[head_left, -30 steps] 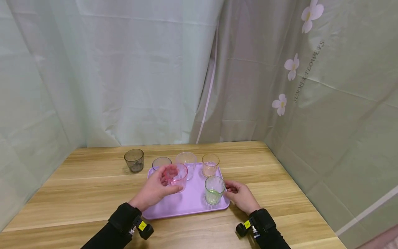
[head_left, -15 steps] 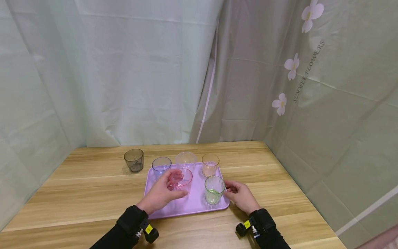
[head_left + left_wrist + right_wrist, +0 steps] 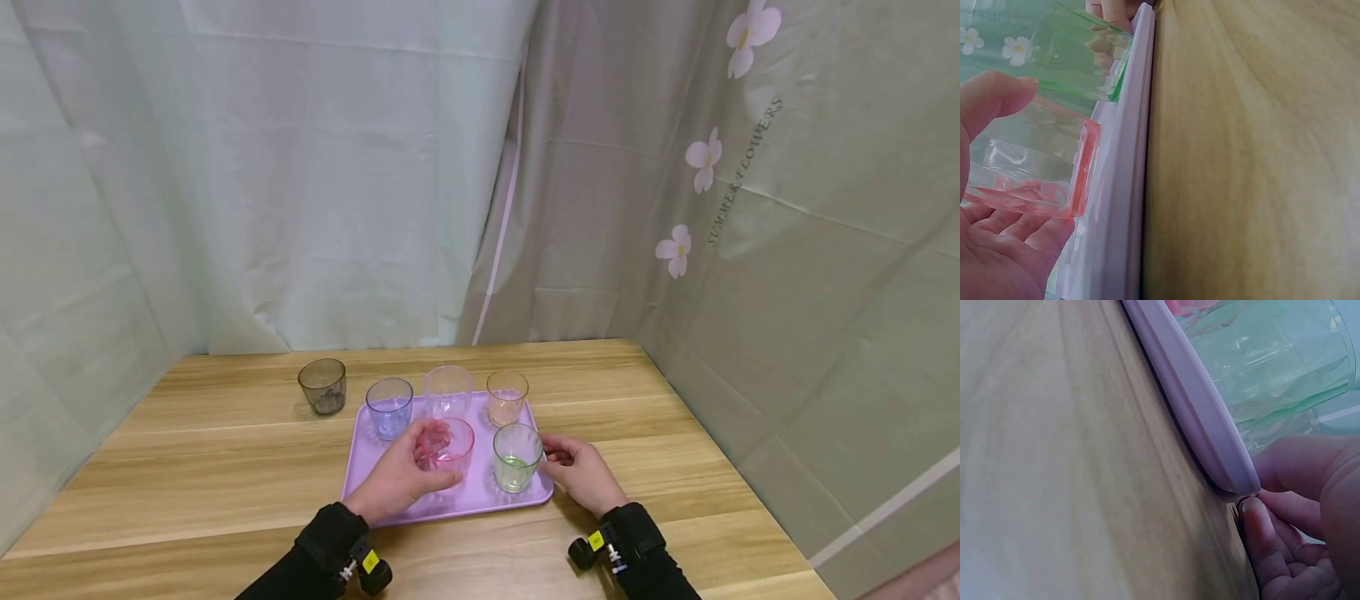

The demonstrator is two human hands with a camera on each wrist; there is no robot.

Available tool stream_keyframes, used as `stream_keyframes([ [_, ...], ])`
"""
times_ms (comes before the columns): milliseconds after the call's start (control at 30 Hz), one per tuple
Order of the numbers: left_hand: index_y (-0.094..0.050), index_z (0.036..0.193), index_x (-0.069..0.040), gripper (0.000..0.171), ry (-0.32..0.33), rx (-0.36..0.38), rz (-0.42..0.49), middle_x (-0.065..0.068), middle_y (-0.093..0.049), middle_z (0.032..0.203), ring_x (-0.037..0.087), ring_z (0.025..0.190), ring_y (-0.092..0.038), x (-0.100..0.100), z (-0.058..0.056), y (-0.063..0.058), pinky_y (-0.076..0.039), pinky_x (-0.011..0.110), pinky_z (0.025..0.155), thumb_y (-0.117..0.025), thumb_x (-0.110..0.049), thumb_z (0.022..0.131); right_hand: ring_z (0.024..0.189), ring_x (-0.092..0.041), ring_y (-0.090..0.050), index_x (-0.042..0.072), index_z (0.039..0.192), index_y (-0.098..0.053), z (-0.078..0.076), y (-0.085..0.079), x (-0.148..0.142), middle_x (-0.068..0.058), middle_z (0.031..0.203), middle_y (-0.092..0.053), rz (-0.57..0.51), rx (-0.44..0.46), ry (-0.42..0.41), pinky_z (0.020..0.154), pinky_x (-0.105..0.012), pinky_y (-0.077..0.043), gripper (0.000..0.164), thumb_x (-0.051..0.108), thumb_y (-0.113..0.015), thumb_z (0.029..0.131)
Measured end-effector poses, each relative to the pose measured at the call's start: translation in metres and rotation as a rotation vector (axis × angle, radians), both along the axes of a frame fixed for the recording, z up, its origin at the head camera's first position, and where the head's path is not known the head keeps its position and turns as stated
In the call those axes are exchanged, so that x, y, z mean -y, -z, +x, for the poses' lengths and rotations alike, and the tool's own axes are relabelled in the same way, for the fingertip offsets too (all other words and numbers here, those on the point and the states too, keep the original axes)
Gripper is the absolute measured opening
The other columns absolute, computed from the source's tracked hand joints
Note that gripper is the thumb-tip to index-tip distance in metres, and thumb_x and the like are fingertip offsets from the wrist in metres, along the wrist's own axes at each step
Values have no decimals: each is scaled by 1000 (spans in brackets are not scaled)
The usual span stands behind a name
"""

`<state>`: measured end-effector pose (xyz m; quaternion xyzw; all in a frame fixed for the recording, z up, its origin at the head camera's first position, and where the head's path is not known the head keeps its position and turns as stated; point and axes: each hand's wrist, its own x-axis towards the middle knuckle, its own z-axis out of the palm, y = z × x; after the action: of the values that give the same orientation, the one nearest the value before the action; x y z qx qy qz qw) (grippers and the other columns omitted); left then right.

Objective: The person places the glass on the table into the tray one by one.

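Observation:
My left hand (image 3: 401, 477) holds a pink-tinted drinking glass (image 3: 455, 450) upright over the front middle of a lilac tray (image 3: 480, 502). In the left wrist view, the thumb (image 3: 1007, 94) lies on one side of the glass and the fingers on the other, with its base close over the tray. My right hand (image 3: 583, 479) pinches the tray's right rim near the front corner, thumb and curled fingers at the edge (image 3: 1235, 469). Right beside it on the tray stands a green glass (image 3: 517, 465).
Along the tray's back stand a blue glass (image 3: 390, 412), a clear glass (image 3: 450, 387) and an amber glass (image 3: 507, 400). A smoky grey glass (image 3: 324, 387) stands on the wooden table (image 3: 187, 467), left of the tray. Curtains (image 3: 337, 208) hang behind and at the sides.
My left hand has carried the pink glass to the right and toward the front of the tray, leaving the blue glass uncovered. The right hand and the other glasses stay put.

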<state>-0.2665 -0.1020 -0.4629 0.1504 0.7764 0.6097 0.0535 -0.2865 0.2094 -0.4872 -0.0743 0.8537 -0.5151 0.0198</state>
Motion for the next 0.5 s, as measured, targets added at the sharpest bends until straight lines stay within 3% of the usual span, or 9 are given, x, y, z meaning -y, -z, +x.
stream_keyframes([
  [500, -50, 135, -4, 74, -28, 3, -25, 16, -60, 133, 30, 121, -60, -5, 2, 8, -49, 27, 99, -90, -14, 74, 97, -17, -62, 0, 132, -65, 0, 0, 0, -9, 113, -69, 3, -2, 1, 82, -21, -52, 46, 9, -76, 88],
])
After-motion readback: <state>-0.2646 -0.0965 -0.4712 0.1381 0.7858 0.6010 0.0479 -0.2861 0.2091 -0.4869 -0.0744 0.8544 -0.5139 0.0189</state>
